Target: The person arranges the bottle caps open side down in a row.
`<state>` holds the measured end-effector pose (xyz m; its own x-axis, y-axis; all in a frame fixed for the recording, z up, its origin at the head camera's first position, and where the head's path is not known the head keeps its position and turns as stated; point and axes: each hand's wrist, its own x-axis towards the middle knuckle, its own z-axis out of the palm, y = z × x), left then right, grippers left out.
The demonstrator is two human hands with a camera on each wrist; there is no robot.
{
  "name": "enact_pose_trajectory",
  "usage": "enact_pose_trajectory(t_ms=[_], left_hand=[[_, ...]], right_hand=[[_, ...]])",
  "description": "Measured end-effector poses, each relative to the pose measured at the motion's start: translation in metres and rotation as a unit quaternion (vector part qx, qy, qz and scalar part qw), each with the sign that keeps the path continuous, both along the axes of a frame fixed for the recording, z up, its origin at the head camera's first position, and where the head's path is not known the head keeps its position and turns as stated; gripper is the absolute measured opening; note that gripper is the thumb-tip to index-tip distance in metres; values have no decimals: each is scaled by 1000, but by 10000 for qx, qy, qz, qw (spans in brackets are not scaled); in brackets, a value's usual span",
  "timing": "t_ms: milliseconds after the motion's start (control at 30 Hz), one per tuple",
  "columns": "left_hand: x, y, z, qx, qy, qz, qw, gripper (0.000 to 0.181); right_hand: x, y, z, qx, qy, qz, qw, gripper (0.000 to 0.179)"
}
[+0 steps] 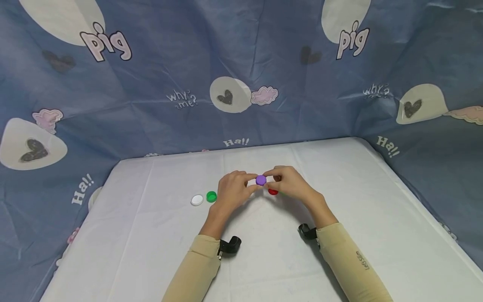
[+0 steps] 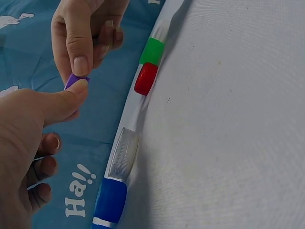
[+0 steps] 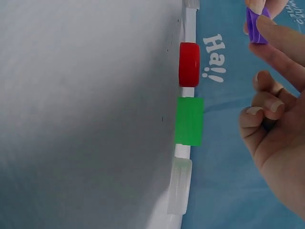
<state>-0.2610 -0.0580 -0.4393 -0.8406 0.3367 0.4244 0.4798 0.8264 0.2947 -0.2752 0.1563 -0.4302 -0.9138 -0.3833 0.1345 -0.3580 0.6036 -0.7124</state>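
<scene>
Purple cap (image 1: 260, 180) is up off the white table (image 1: 264, 264), with the left hand (image 1: 234, 189) pinching one side and the right hand (image 1: 293, 183) pinching the other. Red cap (image 1: 273, 192)'s sitting near the right hand; green cap (image 1: 211, 196) and white cap (image 1: 197, 200) lie beside the left.

Head view: the right hand (image 1: 292, 182) covers part of the red cap (image 1: 273, 191) and hides nearly all of the adjacent green cap (image 3: 189, 121). The bottom edge cuts off the left sleeve (image 1: 192, 268) and the right sleeve (image 1: 351, 260).

Left wrist view: the left hand (image 2: 24, 124) and right hand cover most of the purple cap (image 2: 71, 81). The left edge cuts off the left hand; the bottom edge cuts off the blue cap (image 2: 110, 200).

Right wrist view: the top edge cuts off the clear cap (image 3: 192, 4) and most of the left hand.
</scene>
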Motion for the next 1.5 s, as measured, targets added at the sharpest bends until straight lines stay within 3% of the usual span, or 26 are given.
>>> enact_pose_trajectory(t_ms=[400,600,1067,1300,1500], left_hand=[[-1,0,-2,-31,-209,3,9998,35],[-1,3,-5,-65,-440,133,9989,33],[-1,7,-13,-149,-442,305,9984,27],[1,10,-14,-364,-493,348,9975,32],[1,14,-17,-736,-391,388,9958,37]], right_hand=[[2,-3,3,250,134,-33,9996,26],[3,-6,5,787,164,-114,9967,27],[1,-9,0,1287,-46,-294,9912,29],[1,-9,-2,1439,-303,-240,9888,29],[2,-10,-3,1581,-216,-258,9869,28]])
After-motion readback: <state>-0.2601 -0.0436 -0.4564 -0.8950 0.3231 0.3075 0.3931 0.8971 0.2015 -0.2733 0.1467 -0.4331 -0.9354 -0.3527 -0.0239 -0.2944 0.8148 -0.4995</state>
